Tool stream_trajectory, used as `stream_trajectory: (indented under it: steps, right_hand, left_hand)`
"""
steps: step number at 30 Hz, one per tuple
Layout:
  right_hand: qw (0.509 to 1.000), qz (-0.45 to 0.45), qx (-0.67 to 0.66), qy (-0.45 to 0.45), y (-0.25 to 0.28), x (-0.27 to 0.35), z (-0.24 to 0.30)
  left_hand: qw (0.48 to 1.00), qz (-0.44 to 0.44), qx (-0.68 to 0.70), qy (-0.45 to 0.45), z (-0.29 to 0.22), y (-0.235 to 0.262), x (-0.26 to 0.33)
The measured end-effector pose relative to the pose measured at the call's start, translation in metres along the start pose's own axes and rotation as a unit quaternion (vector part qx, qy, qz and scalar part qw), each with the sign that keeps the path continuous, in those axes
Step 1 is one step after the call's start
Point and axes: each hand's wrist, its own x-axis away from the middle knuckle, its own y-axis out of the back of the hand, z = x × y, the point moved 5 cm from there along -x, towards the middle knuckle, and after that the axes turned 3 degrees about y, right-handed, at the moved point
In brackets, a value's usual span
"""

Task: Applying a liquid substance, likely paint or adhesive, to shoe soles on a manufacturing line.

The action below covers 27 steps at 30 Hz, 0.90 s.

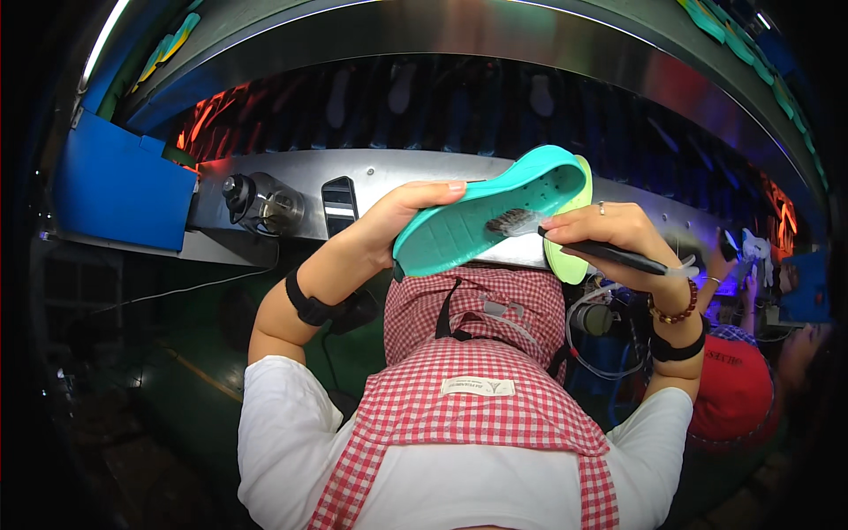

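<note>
A teal shoe sole [450,231], hollow side facing me, is tilted in front of my chest. My left hand [399,214] is closed around its near-left edge, thumb along the upper rim. In my right hand [614,231] is a brush [627,257] with a black handle and a clear tube at its back end. Its bristles rest against the inside of the teal sole, around the middle. Behind the teal sole a yellow-green sole [568,265] shows in part. I cannot tell what supports it; my right fingers cover some of it.
A metal ledge [305,168] runs across in front of me. On it are a clear bottle with a dark lid [276,205] and a phone [339,201]. Beyond lies a dark conveyor [477,97] with soles under red-glowing ends. A co-worker's red cap [731,389] is at right.
</note>
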Motion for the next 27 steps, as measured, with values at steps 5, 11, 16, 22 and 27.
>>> stream_trajectory:
  steps: [5, 11, 16, 22, 27]
  right_hand:
    - [0.982, 0.084, -0.105, -0.135, -0.016, 0.014, -0.009]
    - [0.934, -0.111, -0.328, -0.09, -0.046, -0.007, -0.002]
    - [0.979, -0.171, -0.004, 0.111, -0.058, -0.007, 0.009]
    - [0.978, -0.125, 0.105, 0.133, -0.056, -0.003, 0.014]
    - [0.974, -0.099, 0.144, 0.147, -0.054, 0.001, 0.017]
  left_hand:
    - [0.999, 0.017, 0.03, -0.007, 0.0, 0.014, 0.002]
    - [0.949, 0.089, 0.302, 0.013, 0.024, -0.007, -0.017]
    - [0.949, 0.099, 0.298, 0.01, 0.028, -0.005, -0.016]
    - [0.953, 0.103, 0.284, 0.022, 0.034, -0.003, -0.019]
    - [0.956, 0.1, 0.275, 0.023, 0.038, -0.004, -0.019]
